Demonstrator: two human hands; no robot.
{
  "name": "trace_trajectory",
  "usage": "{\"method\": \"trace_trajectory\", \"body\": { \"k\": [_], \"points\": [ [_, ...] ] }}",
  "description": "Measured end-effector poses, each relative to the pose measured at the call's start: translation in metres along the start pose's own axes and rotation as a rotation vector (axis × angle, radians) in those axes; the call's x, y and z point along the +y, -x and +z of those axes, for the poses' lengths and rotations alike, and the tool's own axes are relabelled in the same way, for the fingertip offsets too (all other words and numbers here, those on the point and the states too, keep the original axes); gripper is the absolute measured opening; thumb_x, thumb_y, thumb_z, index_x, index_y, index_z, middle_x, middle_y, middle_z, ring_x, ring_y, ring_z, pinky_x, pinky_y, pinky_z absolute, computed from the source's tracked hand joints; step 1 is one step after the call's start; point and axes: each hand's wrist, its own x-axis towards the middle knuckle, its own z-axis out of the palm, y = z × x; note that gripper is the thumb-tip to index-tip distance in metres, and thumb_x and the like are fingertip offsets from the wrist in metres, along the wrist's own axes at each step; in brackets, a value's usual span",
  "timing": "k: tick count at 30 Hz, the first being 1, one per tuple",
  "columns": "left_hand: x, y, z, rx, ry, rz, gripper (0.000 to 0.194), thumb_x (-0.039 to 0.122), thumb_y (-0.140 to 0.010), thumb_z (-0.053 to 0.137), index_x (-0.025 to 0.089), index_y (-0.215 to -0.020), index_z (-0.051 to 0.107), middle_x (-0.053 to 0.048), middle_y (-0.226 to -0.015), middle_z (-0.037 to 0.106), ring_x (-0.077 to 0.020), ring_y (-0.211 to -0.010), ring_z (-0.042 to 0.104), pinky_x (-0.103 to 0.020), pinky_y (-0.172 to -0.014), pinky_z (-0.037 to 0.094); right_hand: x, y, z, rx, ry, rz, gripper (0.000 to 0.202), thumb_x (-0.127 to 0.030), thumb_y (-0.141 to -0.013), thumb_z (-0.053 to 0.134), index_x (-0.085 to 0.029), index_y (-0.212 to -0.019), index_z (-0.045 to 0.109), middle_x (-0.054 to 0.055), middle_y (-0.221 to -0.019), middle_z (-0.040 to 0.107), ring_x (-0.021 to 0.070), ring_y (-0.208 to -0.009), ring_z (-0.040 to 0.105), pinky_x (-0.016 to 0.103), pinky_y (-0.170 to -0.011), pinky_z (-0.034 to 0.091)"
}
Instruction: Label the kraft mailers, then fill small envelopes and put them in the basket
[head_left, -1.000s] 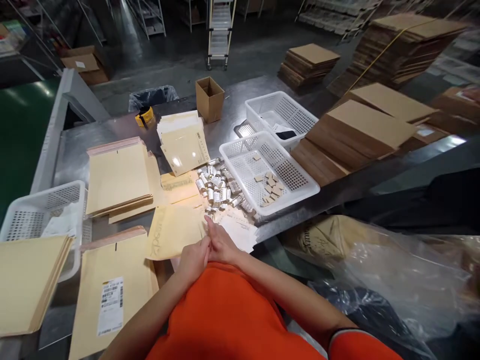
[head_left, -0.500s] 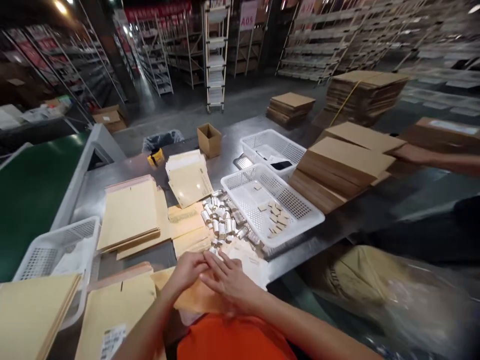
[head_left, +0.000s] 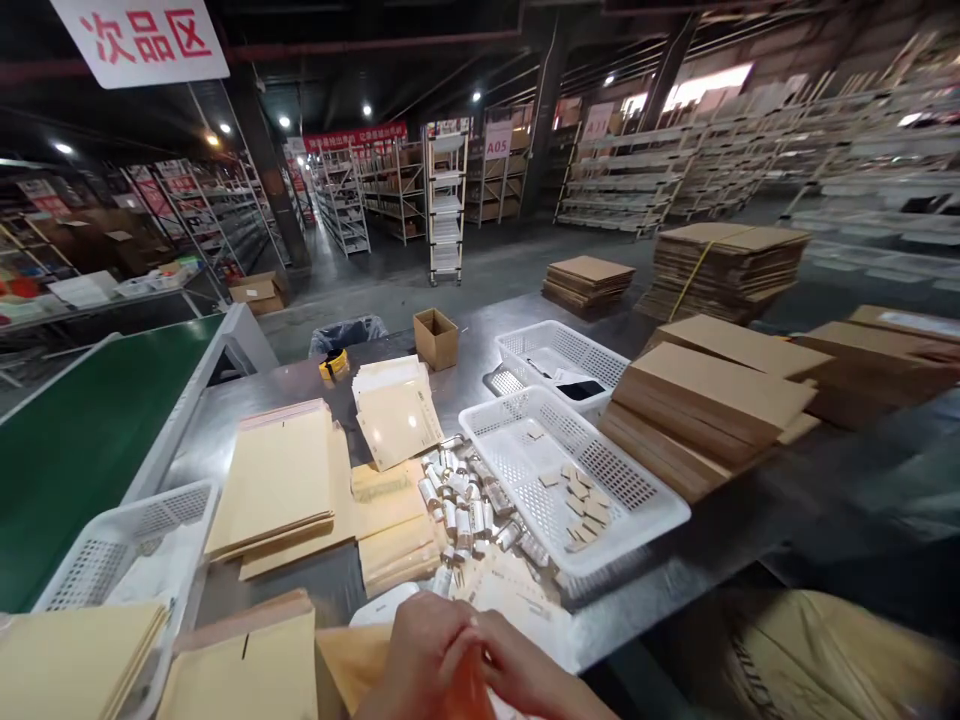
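Note:
My left hand (head_left: 429,648) and my right hand (head_left: 521,655) meet at the bottom middle, their fingers bent and pressed together; whatever lies between them is hidden. A brown paper envelope (head_left: 352,655) shows just left of my left hand, partly covered by it. Beyond my hands lies a heap of small bottles with white labels (head_left: 463,512). White printed papers (head_left: 510,590) lie between the heap and my right hand. Yellow padded envelopes (head_left: 397,550) and a white rounded object (head_left: 386,603) are next to my left hand.
White baskets stand to the right, the near basket (head_left: 480,425) holding small flat pieces. Folded cardboard (head_left: 720,390) leans beyond it. Envelope stacks (head_left: 277,470) and another basket (head_left: 60,590) are on the left, beside a green conveyor belt (head_left: 112,390).
The view has tilted up. My hands have gone from flattened, overlapping fingers over the brown envelope to a closer, bent-finger clasp lower in view. The co-worker's arm at the right is no longer distinct.

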Motion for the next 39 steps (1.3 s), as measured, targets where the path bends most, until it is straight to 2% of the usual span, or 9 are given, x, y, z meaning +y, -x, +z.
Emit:
{"method": "trace_trajectory", "body": {
  "k": [3,5,8,14,20,23,29,35,39],
  "points": [
    [-0.001,0.001,-0.020,0.244,0.004,-0.113,0.041,0.045,-0.097,0.042,0.027,-0.074,0.070,-0.003,-0.068,0.075,-0.0190,-0.063,0.071,-0.029,-0.059,0.056,0.007,-0.008,-0.013,0.036,0.006,0.124,0.039,-0.036,-0.090,0.048,-0.023,-0.054,0.055,0.002,-0.048,0.055,0.0194,-0.049,0.057,0.030,-0.046,0.044],
    [-0.002,0.003,-0.031,0.319,0.009,-0.173,0.036,0.041,-0.096,0.047,0.025,-0.074,0.070,-0.002,-0.069,0.075,-0.0178,-0.063,0.071,-0.026,-0.059,0.057,0.000,-0.010,-0.027,0.202,0.065,0.059,0.041,-0.042,-0.096,0.041,-0.023,-0.069,0.066,0.005,-0.062,0.064,0.0218,-0.060,0.062,0.034,-0.054,0.049],
    [0.002,0.006,-0.031,0.208,0.091,-0.146,0.030,0.033,-0.096,0.047,0.025,-0.081,0.073,-0.003,-0.077,0.077,-0.0177,-0.070,0.073,-0.025,-0.063,0.059,-0.030,-0.012,-0.042,0.368,0.126,-0.205,0.036,-0.046,-0.098,0.042,-0.023,-0.112,0.066,0.011,-0.098,0.071,0.0240,-0.088,0.066,0.039,-0.074,0.053],
    [0.009,0.014,-0.019,0.138,0.126,-0.113,0.029,0.028,-0.090,0.046,0.030,-0.082,0.074,-0.003,-0.077,0.078,-0.0212,-0.065,0.074,-0.029,-0.058,0.061,-0.070,-0.019,-0.036,0.499,0.186,-0.344,0.018,-0.030,-0.097,0.049,-0.026,-0.105,0.065,0.002,-0.083,0.073,0.0176,-0.069,0.062,0.034,-0.063,0.045],
    [-0.006,0.015,-0.070,0.642,-0.079,-0.402,0.028,0.044,-0.087,0.057,0.022,-0.077,0.072,-0.002,-0.072,0.077,-0.0203,-0.064,0.073,-0.026,-0.056,0.058,-0.042,-0.004,-0.064,0.571,0.231,-0.136,0.024,-0.023,-0.096,0.047,-0.022,-0.080,0.065,0.002,-0.070,0.069,0.0163,-0.064,0.061,0.030,-0.061,0.045],
    [0.002,0.008,-0.078,0.500,-0.089,-0.293,0.027,0.040,-0.088,0.056,0.022,-0.079,0.074,-0.001,-0.076,0.079,-0.0187,-0.067,0.073,-0.024,-0.059,0.058,-0.046,-0.006,-0.073,0.510,0.171,-0.123,0.019,-0.025,-0.097,0.047,-0.020,-0.095,0.065,0.006,-0.086,0.072,0.0190,-0.079,0.064,0.033,-0.072,0.049],
    [0.029,-0.005,-0.047,0.300,0.075,-0.195,0.026,0.029,-0.092,0.051,0.021,-0.083,0.074,-0.003,-0.078,0.078,-0.0158,-0.067,0.073,-0.021,-0.058,0.055,-0.091,-0.035,-0.057,0.481,0.062,-0.272,0.021,-0.031,-0.099,0.047,-0.022,-0.111,0.062,0.007,-0.095,0.071,0.0188,-0.087,0.063,0.035,-0.078,0.048],
    [0.032,-0.003,-0.043,0.294,0.130,-0.259,0.027,0.029,-0.091,0.052,0.022,-0.079,0.075,-0.001,-0.073,0.077,-0.0155,-0.062,0.071,-0.022,-0.055,0.054,-0.091,-0.041,-0.048,0.512,0.299,-0.325,0.018,-0.021,-0.098,0.046,-0.020,-0.090,0.063,0.005,-0.079,0.067,0.0180,-0.077,0.058,0.033,-0.071,0.042],
    [0.024,0.003,-0.056,0.531,0.138,-0.362,0.020,0.033,-0.088,0.059,0.023,-0.079,0.075,0.001,-0.077,0.078,-0.0160,-0.069,0.072,-0.023,-0.063,0.057,-0.074,-0.034,-0.059,0.447,0.507,-0.311,0.024,-0.014,-0.098,0.040,-0.018,-0.086,0.060,0.005,-0.076,0.063,0.0180,-0.073,0.053,0.033,-0.074,0.039]
  ]
}}
